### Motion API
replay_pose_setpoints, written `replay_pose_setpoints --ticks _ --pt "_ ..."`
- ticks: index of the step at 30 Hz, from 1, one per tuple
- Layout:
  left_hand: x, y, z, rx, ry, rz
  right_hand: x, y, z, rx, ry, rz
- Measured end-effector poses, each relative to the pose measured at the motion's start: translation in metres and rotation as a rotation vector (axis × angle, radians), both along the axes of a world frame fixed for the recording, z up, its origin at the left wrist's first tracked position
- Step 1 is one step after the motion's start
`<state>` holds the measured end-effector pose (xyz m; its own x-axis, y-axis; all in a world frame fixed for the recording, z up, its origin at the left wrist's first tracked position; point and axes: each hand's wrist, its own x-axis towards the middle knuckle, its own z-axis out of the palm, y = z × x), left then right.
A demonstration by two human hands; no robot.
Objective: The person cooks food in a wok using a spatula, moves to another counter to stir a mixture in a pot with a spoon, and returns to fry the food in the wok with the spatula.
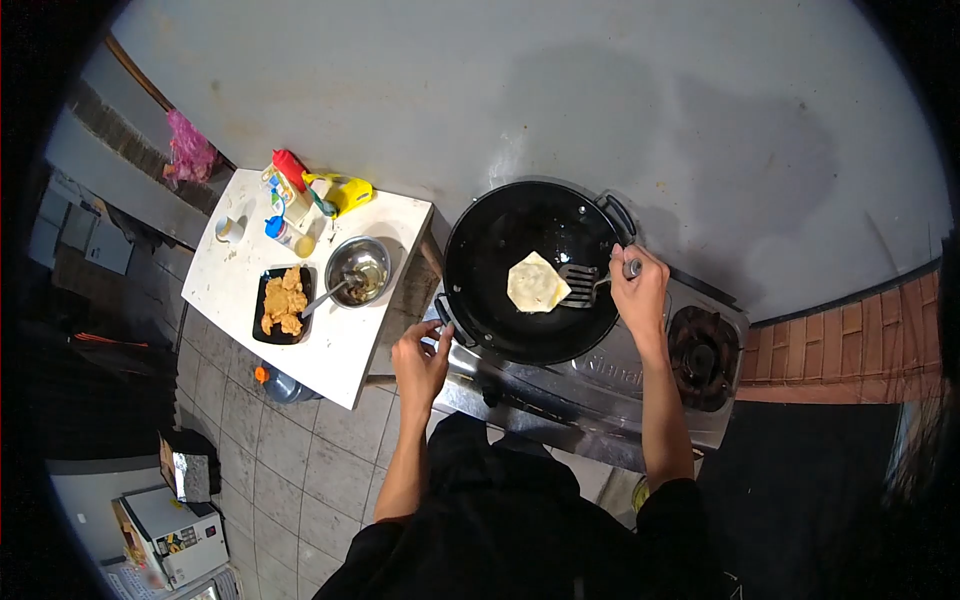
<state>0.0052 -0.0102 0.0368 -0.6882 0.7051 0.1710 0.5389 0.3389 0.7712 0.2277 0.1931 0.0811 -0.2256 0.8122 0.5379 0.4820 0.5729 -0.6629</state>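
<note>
A black wok (480,225) sits on the steel gas stove, with a pale, many-sided piece of dough (535,284) lying flat in it. My right hand (640,283) is closed round the handle of a slotted spatula (578,286). The spatula's blade touches the right edge of the dough and may reach slightly under it. At the wok's lower left, my left hand (421,358) has its fingers and thumb on the wok's side handle (446,313).
Right of the wok is a bare burner (703,345). On the white table (340,370) at left stand a metal bowl (358,270) with a spoon, a black tray (275,335) of fried food, and several bottles. A blue jug (287,388) stands on the floor.
</note>
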Motion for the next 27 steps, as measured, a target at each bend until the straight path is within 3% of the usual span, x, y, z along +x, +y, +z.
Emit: replay_pose_setpoints --ticks 9,18,20,27 --pt "0.0 0.0 -0.004 0.02 0.004 0.0 0.008 0.014 -0.005 -0.006 0.077 -0.048" --pt "-0.001 0.0 -0.005 0.008 0.006 0.004 0.024 0.024 -0.029 -0.278 0.251 -0.136" --pt "-0.001 0.0 -0.004 0.012 0.01 0.003 0.023 0.018 -0.015 -0.042 0.111 -0.073" --pt "0.0 0.001 0.0 0.01 0.014 -0.012 0.014 0.002 0.005 0.044 0.044 0.006"
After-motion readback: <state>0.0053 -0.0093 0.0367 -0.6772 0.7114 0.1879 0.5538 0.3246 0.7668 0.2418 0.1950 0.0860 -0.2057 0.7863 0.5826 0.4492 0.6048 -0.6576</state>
